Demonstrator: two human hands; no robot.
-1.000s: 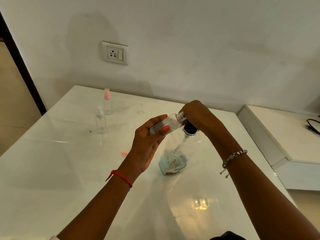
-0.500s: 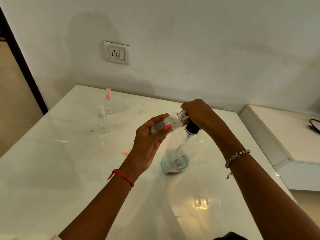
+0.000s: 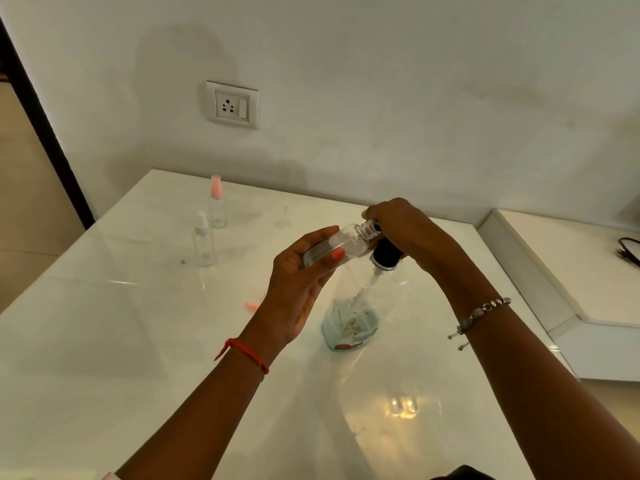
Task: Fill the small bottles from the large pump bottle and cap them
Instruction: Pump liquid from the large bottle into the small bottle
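left hand (image 3: 298,292): grips small bottle (image 3: 341,245), neck at top of pump bottle (image 3: 353,317)
right hand (image 3: 405,226): clenched over pump bottle's head
change: near none, hands stayed
meaning: probably still filling; cap (image 3: 252,305) lies left of pump bottle

A hand can pass freely over the near and left table (image 3: 138,358). Far left stand a pink-capped spray bottle (image 3: 217,206) and a white-capped spray bottle (image 3: 203,244). The large pump bottle (image 3: 351,320) blocks the centre, and a raised ledge (image 3: 530,271) blocks the right.
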